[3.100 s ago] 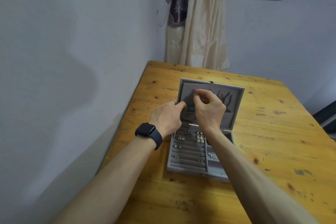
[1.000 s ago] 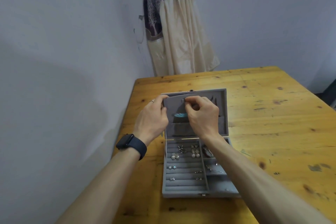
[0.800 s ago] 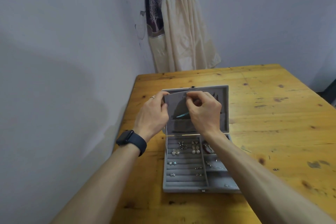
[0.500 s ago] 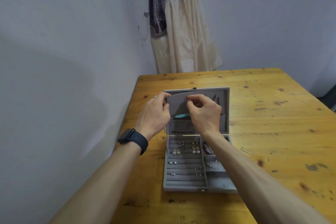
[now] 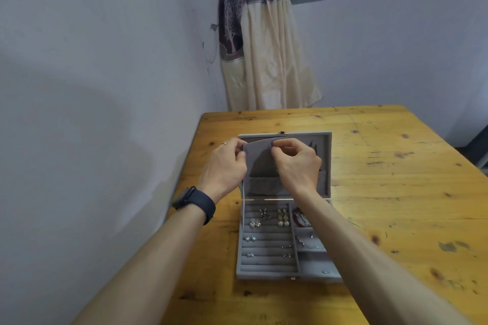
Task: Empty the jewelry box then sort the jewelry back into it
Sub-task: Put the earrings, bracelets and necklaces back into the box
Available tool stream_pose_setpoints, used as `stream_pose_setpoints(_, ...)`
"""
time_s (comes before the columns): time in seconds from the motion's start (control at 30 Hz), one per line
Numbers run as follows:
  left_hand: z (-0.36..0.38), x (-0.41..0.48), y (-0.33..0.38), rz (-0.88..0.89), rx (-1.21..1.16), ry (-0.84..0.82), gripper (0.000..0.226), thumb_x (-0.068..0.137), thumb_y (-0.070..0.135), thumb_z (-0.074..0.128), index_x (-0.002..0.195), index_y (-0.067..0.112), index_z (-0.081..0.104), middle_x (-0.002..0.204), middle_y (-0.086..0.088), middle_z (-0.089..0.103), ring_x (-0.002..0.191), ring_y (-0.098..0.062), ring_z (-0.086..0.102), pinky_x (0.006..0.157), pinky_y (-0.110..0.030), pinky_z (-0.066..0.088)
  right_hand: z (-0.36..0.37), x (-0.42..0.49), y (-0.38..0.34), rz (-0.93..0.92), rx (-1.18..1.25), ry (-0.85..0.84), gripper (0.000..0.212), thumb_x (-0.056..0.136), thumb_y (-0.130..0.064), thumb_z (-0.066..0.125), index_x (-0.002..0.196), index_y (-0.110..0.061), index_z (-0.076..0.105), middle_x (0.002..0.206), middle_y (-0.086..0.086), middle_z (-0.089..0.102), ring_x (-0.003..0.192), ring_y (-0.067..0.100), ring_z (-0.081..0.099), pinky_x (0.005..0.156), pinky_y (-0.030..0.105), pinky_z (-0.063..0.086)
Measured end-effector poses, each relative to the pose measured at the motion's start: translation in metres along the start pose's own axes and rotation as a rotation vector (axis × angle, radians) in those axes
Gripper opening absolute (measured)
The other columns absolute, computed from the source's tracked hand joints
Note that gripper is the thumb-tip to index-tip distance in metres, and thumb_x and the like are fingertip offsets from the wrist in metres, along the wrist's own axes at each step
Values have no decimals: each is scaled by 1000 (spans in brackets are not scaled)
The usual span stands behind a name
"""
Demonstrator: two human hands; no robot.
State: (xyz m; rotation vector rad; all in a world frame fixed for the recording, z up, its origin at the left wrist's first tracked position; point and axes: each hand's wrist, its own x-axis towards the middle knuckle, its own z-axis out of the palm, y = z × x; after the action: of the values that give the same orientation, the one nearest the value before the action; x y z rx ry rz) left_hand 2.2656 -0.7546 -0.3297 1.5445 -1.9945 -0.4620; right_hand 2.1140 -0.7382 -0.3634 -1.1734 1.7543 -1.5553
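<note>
Jewelry box [image 5: 264, 275] sits open on the wooden counter [image 5: 396, 179], near its left edge, lid [image 5: 323, 155] standing upright on the far side

Hands: both raised at the lid. Left hand [image 5: 225, 166] pinches the top left corner of the grey velvet flap [image 5: 260, 158] that lines the lid. Right hand [image 5: 298, 163] pinches the flap's top edge just right of that, fingers [image 5: 274, 143] curled tight. Top of the flap is peeled forward off the lid, toward the person

Key relation: the flap's top edge runs left to right and both pinches sit on its left part, close together. What lies behind the flap cannot be made out

Contents: tray not yet emptied. Earrings [image 5: 282, 219] sit in the ridged rows on the left; a red bracelet [image 5: 298, 219] and a thin chain [image 5: 309, 244] lie in the right-hand compartments. All of it lies below the fingers and nearer the body, the right forearm passing directly over the right compartments

Judgement: emptying stage, at the lid pocket. The right hand is nearer the bracelet and chain, the left nearer the earring rows

Dark smartwatch [image 5: 195, 200] on the left wrist
</note>
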Motion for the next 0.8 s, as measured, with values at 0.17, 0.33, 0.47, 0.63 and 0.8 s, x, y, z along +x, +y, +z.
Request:
stream_pose_setpoints(0.17, -2, 7, 2, -100, -85, -58, 25, 101, 19, 48, 123, 17, 61, 109, 4, 62, 99, -11, 55, 80, -24, 42, -1, 2, -2, 16, -71, -31, 13, 88, -30, 68, 93, -28, 79, 78, -20, 68, 76, -11, 57, 70, 5, 38)
stream_pose_setpoints(0.33, -3, 8, 1, -114, -149, -76, 21, 100, 16, 50, 115, 20, 64, 99, 11, 63, 93, -8, 58, 75, -20, 44, -1, 0, -6, -81, -114, -28, 14, 89, -28, 67, 95, -27, 80, 87, -14, 74, 85, -2, 64, 77, 9, 43)
stream_pose_setpoints(0.47, -8, 4, -2, -103, -216, -93, 18, 99, 13, 52, 105, 28, 60, 89, 24, 58, 83, 8, 55, 67, -7, 40, -1, -2, -9, -100, -114, -13, 14, 90, -27, 67, 97, -26, 79, 87, -14, 73, 85, -1, 64, 82, 14, 48)
stream_pose_setpoints(0.63, -8, 1, -1, -90, -206, -83, 16, 99, 16, 53, 107, 28, 59, 88, 24, 56, 81, 10, 52, 64, -10, 40, -2, -4, -5, -48, -88, 20, 12, 85, -25, 69, 93, -25, 79, 76, -16, 69, 82, 1, 67, 80, 12, 49)
stream_pose_setpoints(0.8, -7, -1, 0, -85, -198, -81, 14, 100, 18, 52, 109, 27, 58, 89, 22, 56, 83, 7, 52, 61, -10, 38, -6, -5, -3, -13, -106, -10, 11, 84, -25, 71, 91, -26, 79, 76, -16, 68, 82, 2, 66, 78, 10, 45)
